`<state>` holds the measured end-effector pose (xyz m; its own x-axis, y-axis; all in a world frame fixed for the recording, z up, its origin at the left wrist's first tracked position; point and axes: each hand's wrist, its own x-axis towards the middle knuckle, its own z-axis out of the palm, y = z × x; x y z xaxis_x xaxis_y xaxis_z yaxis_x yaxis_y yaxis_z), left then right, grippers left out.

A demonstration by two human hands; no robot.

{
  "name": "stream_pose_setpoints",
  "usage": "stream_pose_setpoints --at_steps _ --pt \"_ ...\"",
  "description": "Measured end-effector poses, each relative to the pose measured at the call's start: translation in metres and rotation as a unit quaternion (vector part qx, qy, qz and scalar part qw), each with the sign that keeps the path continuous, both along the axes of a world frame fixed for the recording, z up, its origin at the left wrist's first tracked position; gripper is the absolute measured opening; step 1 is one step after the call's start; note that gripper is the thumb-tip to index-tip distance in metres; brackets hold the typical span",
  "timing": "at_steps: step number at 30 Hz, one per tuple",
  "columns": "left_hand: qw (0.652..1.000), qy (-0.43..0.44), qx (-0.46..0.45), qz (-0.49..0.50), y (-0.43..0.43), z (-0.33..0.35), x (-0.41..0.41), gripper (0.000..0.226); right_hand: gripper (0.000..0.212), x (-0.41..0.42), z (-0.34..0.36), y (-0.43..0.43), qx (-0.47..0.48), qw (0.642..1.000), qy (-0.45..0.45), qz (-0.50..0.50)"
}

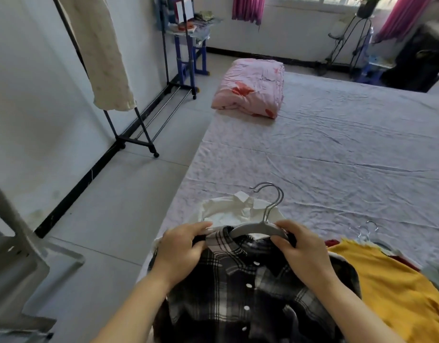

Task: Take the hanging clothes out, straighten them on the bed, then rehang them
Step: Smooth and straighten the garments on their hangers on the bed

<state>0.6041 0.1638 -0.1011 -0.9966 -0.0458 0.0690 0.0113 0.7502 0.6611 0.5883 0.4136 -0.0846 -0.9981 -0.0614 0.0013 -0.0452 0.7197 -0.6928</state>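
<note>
Both arms reach forward over the near edge of the bed. Left hand (181, 246) has its fingers curled round the collar of the black and white plaid button-up shirt (238, 288), right hand (303, 248) pinches the right end of the grey plastic hanger with a metal hook (255, 228) sitting in that collar. Shirt lies on the lilac-sheeted bed (312, 149), partly over a white collared shirt (226, 211), with a mustard yellow knit top (389, 278) just beside it. Black metal clothes rack (145, 131) by the wall holds one cream garment (104, 58)

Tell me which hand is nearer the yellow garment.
Right. The right hand grips the grey hanger just left of the yellow garment; the left hand holds the plaid shirt collar, farther left.
</note>
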Motion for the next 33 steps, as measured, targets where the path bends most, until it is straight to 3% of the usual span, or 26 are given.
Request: stream_pose_setpoints --at_steps 8,23,25,29,33 --pt "0.999 -0.02 0.009 -0.041 -0.006 -0.035 -0.081 0.036 0.017 -0.062 -0.027 -0.011 0.028 0.999 -0.019 -0.038" --pt "0.995 -0.081 -0.055 0.0 0.04 -0.142 -0.183 0.033 0.007 -0.172 -0.151 0.022 0.015 0.994 -0.1 -0.046" --pt "0.994 -0.081 -0.066 0.013 0.043 -0.16 -0.194 0.034 0.011 -0.19 -0.174 0.02 0.029 0.992 -0.113 -0.056" --pt "0.991 -0.106 -0.083 0.012 0.043 -0.196 -0.202 0.042 0.043 -0.22 -0.222 0.016 0.105 0.978 -0.173 -0.052" --pt "0.983 -0.163 -0.088 0.003 0.044 -0.222 -0.188 0.042 0.039 -0.216 -0.252 0.013 0.114 0.965 -0.235 -0.02"
